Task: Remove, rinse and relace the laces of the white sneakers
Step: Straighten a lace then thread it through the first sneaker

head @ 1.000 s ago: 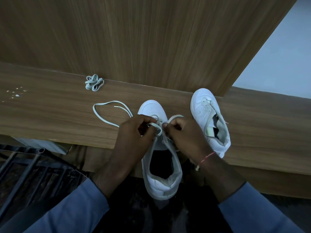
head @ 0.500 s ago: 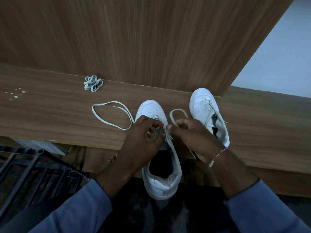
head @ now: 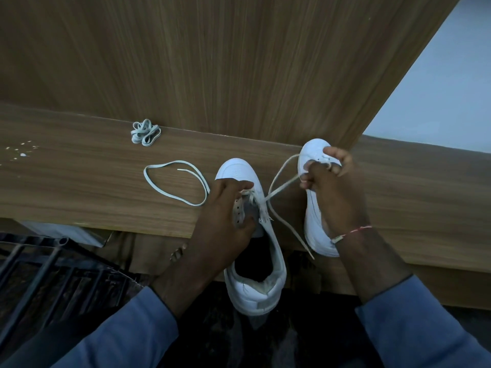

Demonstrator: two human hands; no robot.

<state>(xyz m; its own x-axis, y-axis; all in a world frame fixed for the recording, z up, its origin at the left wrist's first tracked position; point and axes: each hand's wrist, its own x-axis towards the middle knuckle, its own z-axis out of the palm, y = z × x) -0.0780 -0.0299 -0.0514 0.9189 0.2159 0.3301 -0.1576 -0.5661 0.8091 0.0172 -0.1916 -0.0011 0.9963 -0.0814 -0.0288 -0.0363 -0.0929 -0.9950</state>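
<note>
**Lacing the near sneaker**

On the worktop (head: 79, 187), a bundled lace (head: 145, 132) lies far left. Our left hand (head: 228, 208) grips the near sneaker (head: 252, 293) at its eyelets. Our right hand (head: 332, 192) fingers (head: 310, 171) pinch its lace (head: 283, 187), stretched above the second sneaker (head: 313, 229).

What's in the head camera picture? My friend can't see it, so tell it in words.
A person's right hand pinches a white flat shoelace stretched sideways from a white low-top sneaker that the left hand grips on a brown wooden ledge. A second white sneaker stands beside it.
</note>
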